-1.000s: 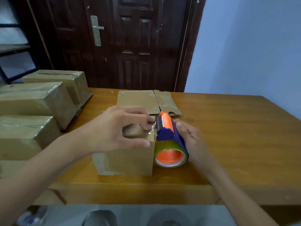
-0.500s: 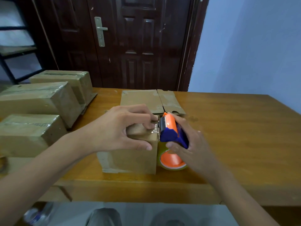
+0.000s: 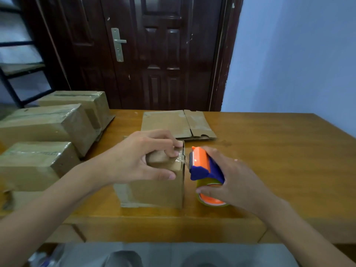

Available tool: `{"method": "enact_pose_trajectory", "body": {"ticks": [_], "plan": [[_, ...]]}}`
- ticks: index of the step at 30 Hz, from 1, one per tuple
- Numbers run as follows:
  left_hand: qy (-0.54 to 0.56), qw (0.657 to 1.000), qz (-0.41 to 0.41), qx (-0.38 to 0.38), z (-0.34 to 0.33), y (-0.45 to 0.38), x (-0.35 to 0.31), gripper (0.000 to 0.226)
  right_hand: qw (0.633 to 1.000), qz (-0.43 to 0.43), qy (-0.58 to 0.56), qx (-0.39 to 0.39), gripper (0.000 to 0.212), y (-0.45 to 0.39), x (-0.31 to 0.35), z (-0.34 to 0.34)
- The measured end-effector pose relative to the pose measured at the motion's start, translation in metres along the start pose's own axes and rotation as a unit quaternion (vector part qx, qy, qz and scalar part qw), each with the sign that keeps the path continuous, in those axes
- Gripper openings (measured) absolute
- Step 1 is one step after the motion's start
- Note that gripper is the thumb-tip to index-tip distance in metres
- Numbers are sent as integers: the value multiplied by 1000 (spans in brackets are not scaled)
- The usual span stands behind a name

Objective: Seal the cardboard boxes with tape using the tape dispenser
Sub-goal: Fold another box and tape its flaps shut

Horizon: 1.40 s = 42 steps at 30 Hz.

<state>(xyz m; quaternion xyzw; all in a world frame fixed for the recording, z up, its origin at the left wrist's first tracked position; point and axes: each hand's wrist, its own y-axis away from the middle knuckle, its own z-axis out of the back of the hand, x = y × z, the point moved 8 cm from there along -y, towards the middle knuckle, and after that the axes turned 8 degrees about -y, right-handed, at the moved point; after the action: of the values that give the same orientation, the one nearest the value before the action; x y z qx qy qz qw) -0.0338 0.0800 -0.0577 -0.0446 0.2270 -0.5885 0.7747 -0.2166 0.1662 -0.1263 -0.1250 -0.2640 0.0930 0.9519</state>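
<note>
Nearest to the camera, the box (image 3: 154, 189) stands close to the front edge of the bench (image 3: 279, 151). The left hand (image 3: 134, 160) lies over its top: the thumb presses on the front face, and the other fingers (image 3: 169, 145) curl over the top and pin the tape (image 3: 183, 160) at the right upper edge. Just beside the box on the right, the right hand (image 3: 231, 182) wraps its fingers around the dispenser (image 3: 202, 166), with its orange head pointing toward the box. A short clear strip of tape runs from the box edge to the head of the dispenser.

I think the tape is being cut or pulled off now. If the left fingers slip, the strip can peel up from the top and the seal will be loose. If the dispenser is pulled at a bad angle, the tape may stretch and wrinkle instead of tearing clean, and the light box could tip or slide on the bench.

Farther back lies a flat cardboard (image 3: 177, 124). On the left are three taped boxes (image 3: 48, 124), and behind all a dark door (image 3: 163, 54).
</note>
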Motion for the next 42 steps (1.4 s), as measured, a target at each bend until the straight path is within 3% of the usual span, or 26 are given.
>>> {"method": "enact_pose_trajectory", "body": {"ticks": [5, 24, 28, 32, 35, 38, 42], "plan": [[-5, 1000, -2, -4, 1, 0, 0, 35, 999, 0, 36, 2, 98, 3, 4, 2], [-20, 1000, -7, -8, 1, 0, -5, 35, 993, 16, 120, 13, 87, -1, 7, 5], [-73, 997, 19, 7, 0, -2, -5, 39, 989, 19, 143, 37, 85, -16, 8, 5], [-237, 967, 43, 87, -11, -15, -19, 65, 986, 29, 162, 29, 79, -15, 7, 15], [-243, 969, 26, 30, 6, -23, -31, 60, 986, 27, 159, 32, 79, -21, 15, 35], [-41, 991, 57, -117, 39, -15, -23, 51, 995, 26, 98, -8, 80, -32, 37, 80], [112, 943, 81, -303, 40, 5, -13, 51, 986, 35, 166, 3, 80, -60, 79, 130]]}}
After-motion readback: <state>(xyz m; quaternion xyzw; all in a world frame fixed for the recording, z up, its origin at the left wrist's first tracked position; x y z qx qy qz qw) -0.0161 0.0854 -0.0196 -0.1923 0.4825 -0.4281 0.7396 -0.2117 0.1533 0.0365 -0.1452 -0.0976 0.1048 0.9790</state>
